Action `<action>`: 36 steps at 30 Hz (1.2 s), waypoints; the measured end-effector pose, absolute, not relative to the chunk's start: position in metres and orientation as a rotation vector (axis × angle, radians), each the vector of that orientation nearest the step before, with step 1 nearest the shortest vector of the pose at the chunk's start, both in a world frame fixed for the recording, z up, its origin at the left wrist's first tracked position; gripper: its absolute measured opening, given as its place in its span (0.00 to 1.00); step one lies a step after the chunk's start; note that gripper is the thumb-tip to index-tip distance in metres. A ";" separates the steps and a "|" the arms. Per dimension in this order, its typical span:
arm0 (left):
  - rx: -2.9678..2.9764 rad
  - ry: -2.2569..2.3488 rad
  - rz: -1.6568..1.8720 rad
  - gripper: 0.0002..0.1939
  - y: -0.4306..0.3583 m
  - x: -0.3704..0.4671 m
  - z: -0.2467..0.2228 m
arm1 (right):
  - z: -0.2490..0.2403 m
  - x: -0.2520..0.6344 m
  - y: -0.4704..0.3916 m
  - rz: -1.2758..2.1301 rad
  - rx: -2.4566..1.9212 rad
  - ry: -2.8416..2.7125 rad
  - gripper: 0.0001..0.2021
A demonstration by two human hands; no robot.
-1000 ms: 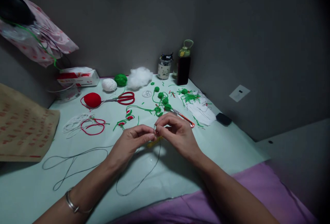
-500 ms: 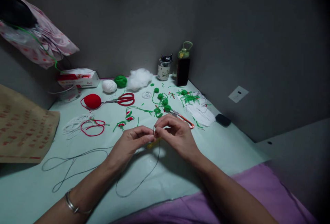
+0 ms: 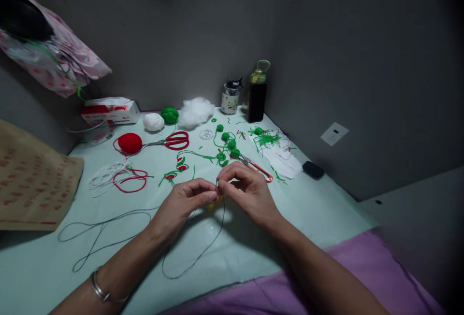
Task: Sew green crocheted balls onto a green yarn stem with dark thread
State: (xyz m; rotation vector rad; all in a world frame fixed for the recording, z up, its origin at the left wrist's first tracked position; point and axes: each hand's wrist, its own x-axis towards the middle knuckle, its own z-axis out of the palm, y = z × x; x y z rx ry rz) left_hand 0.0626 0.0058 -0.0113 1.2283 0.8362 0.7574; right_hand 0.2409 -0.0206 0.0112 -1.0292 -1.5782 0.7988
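Note:
My left hand (image 3: 186, 199) and my right hand (image 3: 250, 192) meet fingertip to fingertip above the table. Both are closed in a pinch on a thin dark cord (image 3: 197, 259), a short bit of which stands up between the fingertips. From there the cord hangs in a loop toward the table's front, and more of it lies in loose loops at the left. A tiny reddish thing shows at the pinch, too small to name. Just below the fingers is a small yellow object (image 3: 213, 205), partly hidden, its kind unclear.
Beyond my hands lie green crocheted balls (image 3: 231, 145), orange-handled scissors (image 3: 259, 167) and red-handled scissors (image 3: 177, 140). Red yarn (image 3: 130, 143), white stuffing (image 3: 195, 112), a bottle (image 3: 257, 97) and a tissue box (image 3: 110, 111) stand farther back. A paper bag (image 3: 36, 184) is at left.
Both hands keep nearly the same pinch, with only a slight shift at the fingertips. The things on the table have not moved.

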 end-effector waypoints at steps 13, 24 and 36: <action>1.202 0.838 0.752 0.03 0.005 0.063 -0.009 | 0.011 0.240 -0.020 0.817 -1.029 -1.551 0.08; 1.225 0.854 0.759 0.05 0.006 0.062 -0.010 | 0.011 0.241 -0.020 0.817 -1.035 -1.564 0.08; 1.222 0.852 0.767 0.05 0.005 0.063 -0.008 | 0.013 0.241 -0.021 0.810 -1.033 -1.587 0.08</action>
